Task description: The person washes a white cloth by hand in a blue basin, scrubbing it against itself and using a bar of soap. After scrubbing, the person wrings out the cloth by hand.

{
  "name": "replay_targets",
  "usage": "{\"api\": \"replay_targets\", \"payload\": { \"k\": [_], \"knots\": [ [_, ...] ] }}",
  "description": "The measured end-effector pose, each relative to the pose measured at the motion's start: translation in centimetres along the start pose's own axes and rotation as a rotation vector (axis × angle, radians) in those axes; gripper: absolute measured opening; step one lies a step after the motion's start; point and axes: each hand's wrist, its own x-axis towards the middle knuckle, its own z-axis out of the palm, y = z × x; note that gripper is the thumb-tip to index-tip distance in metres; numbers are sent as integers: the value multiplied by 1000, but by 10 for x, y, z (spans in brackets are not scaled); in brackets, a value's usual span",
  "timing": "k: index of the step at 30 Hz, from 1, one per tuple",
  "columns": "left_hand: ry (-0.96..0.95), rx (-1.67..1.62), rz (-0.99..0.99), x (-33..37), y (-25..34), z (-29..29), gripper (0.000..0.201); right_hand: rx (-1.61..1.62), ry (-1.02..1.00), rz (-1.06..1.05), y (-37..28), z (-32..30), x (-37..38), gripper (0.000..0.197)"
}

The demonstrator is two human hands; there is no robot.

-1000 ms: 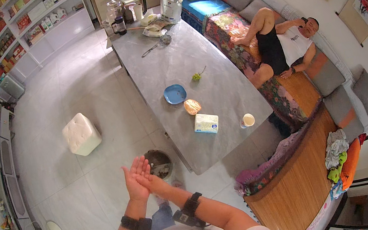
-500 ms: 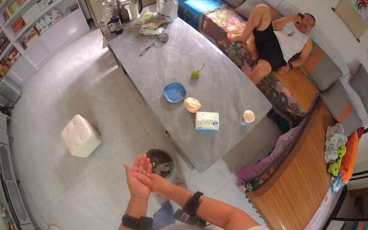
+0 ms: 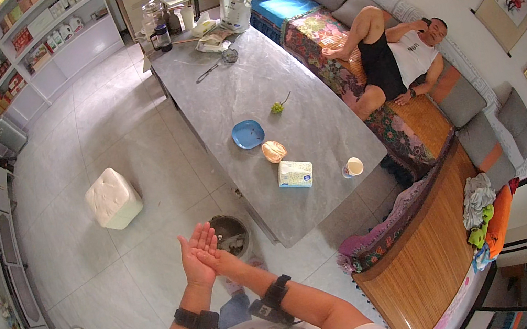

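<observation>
My left hand (image 3: 195,268) is held out palm up, its thumb apart and its fingers stretched. Across that palm lies my right hand (image 3: 225,261), fingers flat, the two hands touching. No object shows in either one. A dark band with a small box is strapped round each of my wrists. Just beyond my hands a dark round bin (image 3: 229,234) stands on the floor, beside the grey table (image 3: 313,208).
On the table are a blue plate (image 3: 248,134), a tissue pack (image 3: 295,174), a paper cup (image 3: 352,167), a small bunch of green grapes (image 3: 278,108) and a strainer (image 3: 229,56). A white stool (image 3: 114,198) stands left. A person (image 3: 400,61) reclines on the sofa.
My hands keep the same pose, one on the other. The surroundings have shifted slightly in the view, mostly to the left.
</observation>
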Motion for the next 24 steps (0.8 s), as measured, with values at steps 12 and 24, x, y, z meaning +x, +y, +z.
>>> {"api": "replay_targets", "payload": {
  "k": [12,24],
  "knots": [
    [-17,-25,0,2,1,-2,61,32,-22,-44,-14,6,-5,43],
    [4,3,8,-2,3,0,61,-84,-24,-39,-31,11,-17,44]
  ]
}}
